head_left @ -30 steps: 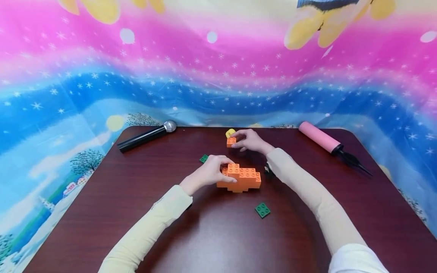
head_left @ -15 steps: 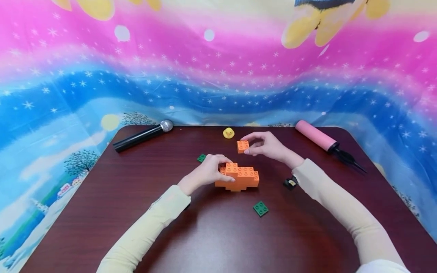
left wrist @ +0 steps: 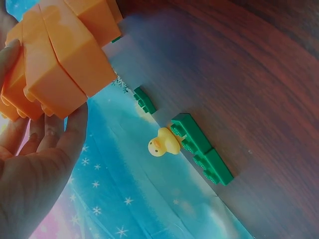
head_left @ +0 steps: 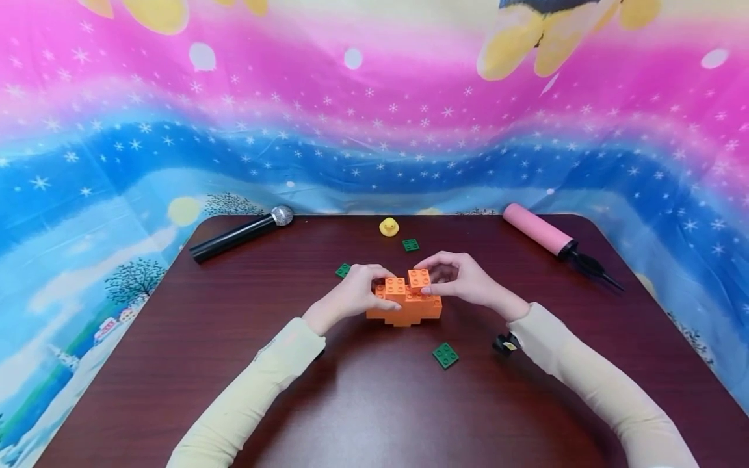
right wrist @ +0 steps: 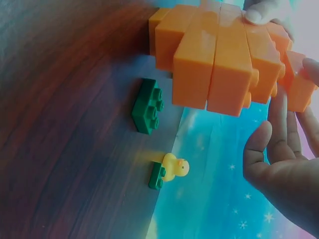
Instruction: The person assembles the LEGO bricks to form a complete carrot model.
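Note:
An orange toy-brick structure (head_left: 404, 312), wide in the middle and narrower at its base, sits near the table's centre. My left hand (head_left: 354, 294) grips its left end, thumb on the near side and fingers behind. In the left wrist view those fingers curl under the stacked orange bricks (left wrist: 62, 55). With thumb and fingers, my right hand (head_left: 465, 284) pinches a small four-stud orange brick (head_left: 419, 281). This brick is over the structure's top, just right of the raised brick. The right wrist view shows it tilted (right wrist: 300, 89), close against the studs.
Green four-stud plates lie around the structure: one in front (head_left: 445, 355), one behind-left (head_left: 342, 270) and one behind (head_left: 411, 244). A yellow rubber duck (head_left: 389, 227) sits at the back edge. Far left is a microphone (head_left: 242, 235); far right, a pink hand pump (head_left: 541, 229).
My right hand has brought the small orange brick from beside the duck forward to the structure's top, uncovering the rear green plate. My left hand keeps its grip in place.

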The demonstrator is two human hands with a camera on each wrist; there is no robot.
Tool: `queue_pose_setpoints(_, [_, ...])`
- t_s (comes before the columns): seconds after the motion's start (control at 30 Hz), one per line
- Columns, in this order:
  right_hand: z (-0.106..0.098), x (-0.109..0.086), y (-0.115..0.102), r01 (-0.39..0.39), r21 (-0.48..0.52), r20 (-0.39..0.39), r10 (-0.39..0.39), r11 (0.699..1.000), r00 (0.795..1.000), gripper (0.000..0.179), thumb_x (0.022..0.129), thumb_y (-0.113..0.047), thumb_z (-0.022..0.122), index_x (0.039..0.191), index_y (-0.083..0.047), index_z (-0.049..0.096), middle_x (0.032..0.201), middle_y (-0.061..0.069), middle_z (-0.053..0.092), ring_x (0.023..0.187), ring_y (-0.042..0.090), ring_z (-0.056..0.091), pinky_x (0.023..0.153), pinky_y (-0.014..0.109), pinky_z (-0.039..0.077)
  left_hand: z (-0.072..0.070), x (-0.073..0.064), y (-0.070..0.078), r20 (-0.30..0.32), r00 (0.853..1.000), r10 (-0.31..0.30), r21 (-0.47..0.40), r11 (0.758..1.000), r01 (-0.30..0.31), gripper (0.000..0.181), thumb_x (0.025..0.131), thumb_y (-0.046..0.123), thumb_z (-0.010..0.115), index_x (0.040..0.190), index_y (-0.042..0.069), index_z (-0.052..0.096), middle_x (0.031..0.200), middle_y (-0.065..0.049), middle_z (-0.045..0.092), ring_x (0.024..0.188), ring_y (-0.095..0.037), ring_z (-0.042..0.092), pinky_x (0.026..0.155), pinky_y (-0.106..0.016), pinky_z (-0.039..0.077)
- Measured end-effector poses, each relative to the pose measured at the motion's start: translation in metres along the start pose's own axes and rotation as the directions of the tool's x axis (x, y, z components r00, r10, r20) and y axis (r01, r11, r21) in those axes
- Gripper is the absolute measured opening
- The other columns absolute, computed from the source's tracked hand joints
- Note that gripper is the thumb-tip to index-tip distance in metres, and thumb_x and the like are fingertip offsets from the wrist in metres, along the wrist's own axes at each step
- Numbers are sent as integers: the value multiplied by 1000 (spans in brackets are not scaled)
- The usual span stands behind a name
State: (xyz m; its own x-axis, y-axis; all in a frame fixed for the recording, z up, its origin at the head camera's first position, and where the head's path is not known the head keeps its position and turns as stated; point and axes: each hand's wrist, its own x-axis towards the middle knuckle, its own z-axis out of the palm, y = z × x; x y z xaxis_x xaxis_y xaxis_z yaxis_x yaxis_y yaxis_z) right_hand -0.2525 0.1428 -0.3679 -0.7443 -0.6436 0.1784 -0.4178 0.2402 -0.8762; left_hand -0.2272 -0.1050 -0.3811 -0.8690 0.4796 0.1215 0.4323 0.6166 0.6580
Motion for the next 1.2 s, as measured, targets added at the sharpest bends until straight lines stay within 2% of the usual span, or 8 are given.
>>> queue_pose_setpoints(0.2, [6, -1, 1, 12, -84, -7, -12, 996, 1000, 37, 80, -10, 77, 115, -6, 67, 105, 10, 66, 80, 17, 63, 71, 27, 53, 0, 0, 0, -1, 1000, -1, -4, 1000, 1, 45, 74, 30, 83, 111, 8, 69, 105, -4, 68, 88, -14, 56, 73, -20, 51])
queue_pose_setpoints(0.4, [11, -4, 5, 18, -91, -22, -20, 996, 1000, 37, 80, -10, 77, 115, -6, 67, 106, 10, 66, 81, 19, 62, 71, 27, 53, 2, 1, -1, -5, 1000, 3, -8, 1000, -3, 45, 74, 29, 83, 111, 8, 70, 105, -4, 68, 87, -15, 56, 72, -21, 51])
queue_pose_setpoints(0.6, [19, -6, 5, 12, -200, -91, -30, 980, 995, 38, 78, -13, 79, 114, -11, 67, 103, 5, 65, 80, 17, 60, 70, 29, 53, 1, 0, 1, -5, 1000, 3, -8, 1000, -3, 46, 74, 29, 83, 112, 8, 69, 105, -4, 68, 86, -15, 56, 71, -22, 51])
queue_pose_setpoints(0.73, [25, -6, 5, 10, -258, -151, -51, 966, 987, 37, 76, -11, 80, 111, -8, 68, 101, 8, 65, 80, 22, 59, 70, 39, 53, 0, -1, 1, -8, 1000, 15, -12, 1000, -15, 45, 74, 29, 83, 111, 7, 69, 103, -4, 68, 85, -14, 57, 70, -22, 51])
queue_pose_setpoints(0.9, [29, -5, 4, 21, -263, -188, -72, 965, 980, 33, 76, -9, 80, 108, -6, 70, 99, 9, 66, 83, 22, 59, 72, 46, 52, 0, 0, 1, -7, 1000, 26, -14, 1000, -26, 45, 75, 29, 83, 111, 7, 69, 103, -4, 68, 84, -13, 57, 69, -21, 51])
queue_pose_setpoints(1.2, [28, -5, 6, 93, -266, -174, -143, 959, 974, 34, 75, -20, 83, 105, -13, 72, 95, 1, 65, 82, 14, 58, 69, 47, 52, 1, 1, -1, -14, 999, 32, 4, 999, -32, 45, 74, 29, 83, 111, 6, 70, 103, -4, 68, 84, -14, 57, 69, -20, 51])
